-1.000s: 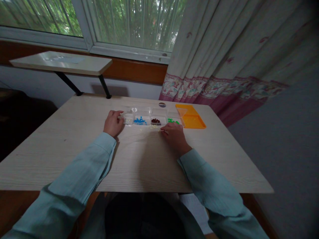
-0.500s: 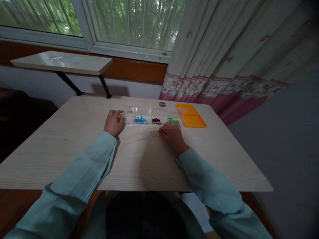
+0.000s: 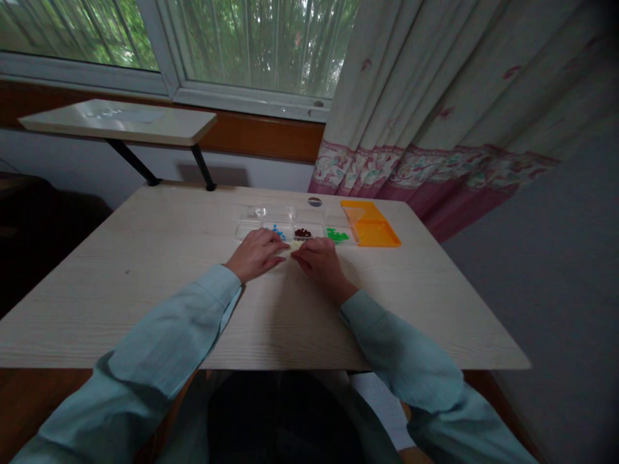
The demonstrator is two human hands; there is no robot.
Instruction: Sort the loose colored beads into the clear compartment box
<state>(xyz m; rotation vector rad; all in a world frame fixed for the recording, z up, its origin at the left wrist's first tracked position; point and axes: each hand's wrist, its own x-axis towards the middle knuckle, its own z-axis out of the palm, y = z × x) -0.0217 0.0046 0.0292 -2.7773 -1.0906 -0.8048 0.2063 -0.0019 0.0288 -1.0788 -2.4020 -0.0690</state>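
Left hand (image 3: 256, 253): curving left of pale bits (image 3: 295, 245), half open, gripping nothing visible.
Right hand (image 3: 323, 261): bunching its fingertips; I can't tell its hold.
Clear case (image 3: 278, 214): lying just farther off.

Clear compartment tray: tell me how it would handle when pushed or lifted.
The compartment tray looks thin-walled, so probably light. Lying flat on the table, it would likely slide rather than tip. Tilted, it might spill its blue pieces, dark red pieces and green pieces.

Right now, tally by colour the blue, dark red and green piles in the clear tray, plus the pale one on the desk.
Blue pile: 1
Dark red pile: 1
Green pile: 1
Pale pile: 1
Total: 4 piles; single pieces too small to count.
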